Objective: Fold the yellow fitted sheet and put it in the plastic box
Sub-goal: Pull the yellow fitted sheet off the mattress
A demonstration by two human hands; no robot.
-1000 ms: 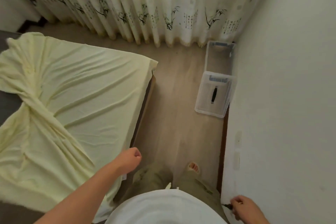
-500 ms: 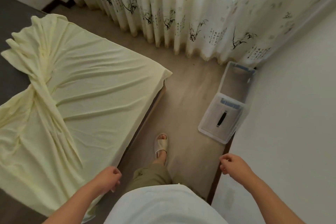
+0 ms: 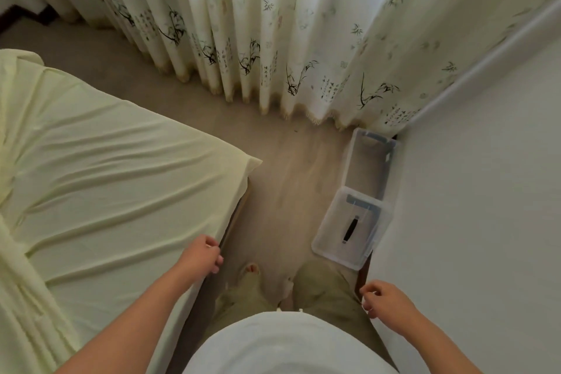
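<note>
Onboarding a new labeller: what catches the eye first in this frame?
The yellow sheet spread wrinkled over the bed, filling the left. Next, the clear plastic box on the floor against the right wall, open, its lid lying in front. The left hand hangs over the sheet's near edge.

The sheet (image 3: 121, 176) lies spread on the bed (image 3: 239, 206), left of the box (image 3: 370, 161) across a strip of floor (image 3: 288, 167). The lid (image 3: 337, 240) lies just before the box (touching its near end). The curtain (image 3: 273, 24) hangs behind the box, and the wall (image 3: 470, 191) stands close on its right.
</note>
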